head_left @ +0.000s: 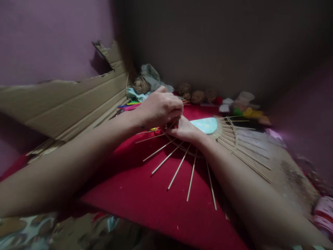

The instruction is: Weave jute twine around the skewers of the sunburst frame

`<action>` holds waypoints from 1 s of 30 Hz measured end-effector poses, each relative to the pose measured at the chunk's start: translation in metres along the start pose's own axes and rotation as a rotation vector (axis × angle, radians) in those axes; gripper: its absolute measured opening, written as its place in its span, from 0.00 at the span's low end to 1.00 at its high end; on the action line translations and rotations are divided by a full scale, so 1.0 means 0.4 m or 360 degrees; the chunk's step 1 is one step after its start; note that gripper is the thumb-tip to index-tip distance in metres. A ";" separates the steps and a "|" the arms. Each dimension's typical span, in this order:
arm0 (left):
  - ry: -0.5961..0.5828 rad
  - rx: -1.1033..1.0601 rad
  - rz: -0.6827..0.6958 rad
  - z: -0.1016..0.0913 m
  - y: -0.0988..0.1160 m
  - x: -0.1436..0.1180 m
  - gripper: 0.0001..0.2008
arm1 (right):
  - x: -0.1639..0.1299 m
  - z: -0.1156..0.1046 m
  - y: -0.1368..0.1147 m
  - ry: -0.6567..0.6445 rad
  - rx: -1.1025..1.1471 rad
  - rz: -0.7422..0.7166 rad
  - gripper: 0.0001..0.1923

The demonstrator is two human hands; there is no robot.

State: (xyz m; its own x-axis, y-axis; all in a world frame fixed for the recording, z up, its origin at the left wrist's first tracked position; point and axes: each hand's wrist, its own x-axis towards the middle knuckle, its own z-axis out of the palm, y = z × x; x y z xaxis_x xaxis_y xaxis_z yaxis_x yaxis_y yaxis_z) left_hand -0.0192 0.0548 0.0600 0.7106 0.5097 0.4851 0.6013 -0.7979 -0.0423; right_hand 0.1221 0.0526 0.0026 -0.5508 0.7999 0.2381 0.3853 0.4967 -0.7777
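Thin wooden sticks (pixel 178 173) fan out from a light blue oval piece (pixel 205 125) with a twine-like band around its edge. A further ring of twine (pixel 236 137) crosses the sticks farther out. My left hand (pixel 162 107) is closed above the far left part of this piece, its fingers curled together; what they grip is hidden. My right hand (pixel 186 130) reaches across the sticks and meets the left one there. Its thumb and fingers are pinched at the sticks' left side, and whatever lies between them cannot be made out.
The piece lies on a red cloth (pixel 145 194). Balls of twine (pixel 197 97) stand along the back wall. Torn cardboard (pixel 85 100) leans at the left. A whitish board (pixel 279 170) is at the right, with a pink item (pixel 324 211) near its corner.
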 end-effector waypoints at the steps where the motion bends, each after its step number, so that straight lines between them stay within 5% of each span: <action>1: 0.0050 -0.0042 -0.0025 0.012 -0.018 0.003 0.11 | -0.003 -0.005 -0.003 -0.0067 0.0086 0.0006 0.06; 5: 0.0182 -0.0041 -0.0133 0.041 -0.064 -0.017 0.08 | -0.004 -0.013 0.002 -0.0119 0.0310 0.0082 0.02; 10: 0.0486 0.0004 -0.0492 -0.010 -0.053 -0.078 0.09 | 0.007 -0.003 0.024 -0.0054 0.0246 0.0101 0.04; 12: 0.0240 -0.0165 -0.0604 -0.031 -0.045 -0.101 0.09 | 0.008 0.000 0.025 -0.0022 0.0171 0.0087 0.04; 15: -0.0409 -0.0247 -0.0662 -0.028 -0.035 -0.121 0.08 | 0.008 0.001 0.020 0.0042 0.0069 0.0061 0.05; 17: -0.0627 -0.0233 -0.0679 -0.009 -0.027 -0.124 0.07 | 0.009 0.001 0.016 0.0078 -0.0001 0.0025 0.05; 23: -0.0631 -0.0475 -0.0620 0.031 -0.017 -0.122 0.09 | 0.013 0.018 0.005 0.0127 -0.0210 -0.0091 0.05; 30: -0.0683 -0.0509 -0.0602 0.019 -0.085 -0.151 0.08 | 0.022 0.044 -0.030 0.0172 -0.0378 -0.0039 0.06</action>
State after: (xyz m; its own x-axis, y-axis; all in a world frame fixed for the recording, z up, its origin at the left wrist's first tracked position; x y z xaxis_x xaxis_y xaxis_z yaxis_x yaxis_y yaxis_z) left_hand -0.0797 0.0536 0.0256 0.5939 0.8042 0.0212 0.7469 -0.5610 0.3570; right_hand 0.0998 0.0478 0.0036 -0.4850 0.8115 0.3259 0.5428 0.5715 -0.6154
